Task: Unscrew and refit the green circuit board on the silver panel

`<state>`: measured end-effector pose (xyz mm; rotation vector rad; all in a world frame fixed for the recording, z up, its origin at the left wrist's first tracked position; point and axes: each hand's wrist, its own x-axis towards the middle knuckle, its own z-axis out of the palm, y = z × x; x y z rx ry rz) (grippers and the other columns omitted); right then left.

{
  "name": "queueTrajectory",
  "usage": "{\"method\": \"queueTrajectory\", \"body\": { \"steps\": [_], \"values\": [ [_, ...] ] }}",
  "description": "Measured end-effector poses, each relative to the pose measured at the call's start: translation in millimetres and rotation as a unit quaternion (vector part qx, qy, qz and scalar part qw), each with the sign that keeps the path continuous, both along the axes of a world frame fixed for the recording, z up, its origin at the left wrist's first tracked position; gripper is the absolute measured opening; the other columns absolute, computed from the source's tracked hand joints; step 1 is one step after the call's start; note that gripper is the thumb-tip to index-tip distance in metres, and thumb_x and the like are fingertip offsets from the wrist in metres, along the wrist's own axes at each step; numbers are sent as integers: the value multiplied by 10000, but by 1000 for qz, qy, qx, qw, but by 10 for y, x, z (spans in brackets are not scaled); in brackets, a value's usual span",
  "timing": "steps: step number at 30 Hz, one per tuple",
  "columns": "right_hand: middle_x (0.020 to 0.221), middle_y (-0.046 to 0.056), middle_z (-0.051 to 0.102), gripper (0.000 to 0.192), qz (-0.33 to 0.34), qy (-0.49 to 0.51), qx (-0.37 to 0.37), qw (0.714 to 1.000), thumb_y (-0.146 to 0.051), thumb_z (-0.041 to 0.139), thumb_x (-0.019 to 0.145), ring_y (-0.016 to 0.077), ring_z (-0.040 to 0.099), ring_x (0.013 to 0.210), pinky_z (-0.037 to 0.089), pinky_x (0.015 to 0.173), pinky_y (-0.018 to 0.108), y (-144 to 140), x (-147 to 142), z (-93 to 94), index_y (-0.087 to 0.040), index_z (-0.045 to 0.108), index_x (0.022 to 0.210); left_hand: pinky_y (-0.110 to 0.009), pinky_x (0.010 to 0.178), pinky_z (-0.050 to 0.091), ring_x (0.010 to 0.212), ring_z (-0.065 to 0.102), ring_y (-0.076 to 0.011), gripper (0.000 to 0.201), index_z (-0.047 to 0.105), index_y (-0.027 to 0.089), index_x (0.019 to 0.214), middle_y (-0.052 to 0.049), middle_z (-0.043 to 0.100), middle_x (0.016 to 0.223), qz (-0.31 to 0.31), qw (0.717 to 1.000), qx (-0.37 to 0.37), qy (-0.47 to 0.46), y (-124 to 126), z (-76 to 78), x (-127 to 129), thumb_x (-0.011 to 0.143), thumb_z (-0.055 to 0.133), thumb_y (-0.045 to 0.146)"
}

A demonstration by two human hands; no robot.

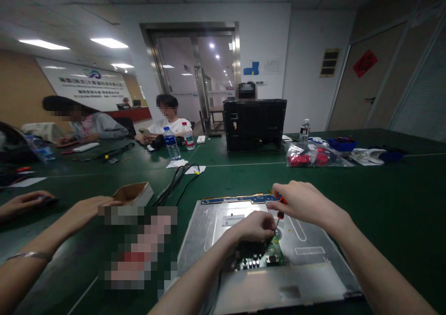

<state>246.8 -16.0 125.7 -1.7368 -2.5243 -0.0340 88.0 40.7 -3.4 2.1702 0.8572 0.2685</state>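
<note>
My right hand (pixel 302 202) is closed around the handle of a red and black screwdriver (pixel 280 213), whose shaft slants down toward a green circuit board (pixel 278 252). Beside the shaft, the fingers of my left hand (pixel 256 226) are pinched together close to the board; what they hold, if anything, is hidden. The board sits on a silver metal display panel (pixel 204 233) lying flat in front of me, and my left hand covers part of it. Along the panel's far edge runs a narrow blue circuit strip (pixel 240 199).
At left, another person's hand reaches to a small open box (pixel 141 195). Black cables (pixel 174 180) lie behind it. Farther back are water bottles (pixel 170 143), a black display housing (pixel 256 125) and a plastic bag with red items (pixel 313 157). Several people sit around the green table (pixel 393 203).
</note>
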Motion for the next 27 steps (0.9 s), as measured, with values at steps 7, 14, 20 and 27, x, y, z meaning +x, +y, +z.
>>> {"method": "queueTrajectory", "body": {
  "steps": [7, 14, 20, 27],
  "values": [
    [842, 40, 659, 254, 13, 14, -11, 1000, -309, 576, 771, 207, 603, 731, 311, 536, 264, -11, 22, -8, -228, 543, 1010, -196, 550, 348, 595, 479, -115, 111, 575, 152, 746, 51, 507, 638, 2, 1000, 4, -4, -23, 42, -4, 664, 576, 78],
    [775, 46, 659, 296, -6, -5, 9, 1000, -499, 480, 856, 221, 607, 698, 293, 526, 278, 13, -5, -7, -219, 566, 899, -203, 566, 357, 635, 508, -130, 107, 586, 151, 751, 37, 533, 671, 2, 1000, 12, 2, -21, 64, 0, 663, 587, 90],
    [785, 25, 643, 181, 24, 13, 11, 1000, -297, 545, 799, 188, 593, 680, 279, 511, 263, -1, 0, -8, -222, 526, 962, -195, 553, 351, 609, 492, -118, 105, 587, 154, 754, 46, 528, 650, 2, 1000, 8, 10, -18, 56, 0, 666, 581, 97],
    [807, 45, 663, 205, 6, -7, 13, 1000, -410, 537, 829, 212, 611, 725, 277, 532, 269, 15, 18, -16, -223, 578, 902, -195, 565, 357, 635, 509, -122, 117, 588, 154, 753, 40, 547, 674, 2, 1000, 13, 5, 0, 28, 7, 655, 580, 91]
  ]
}}
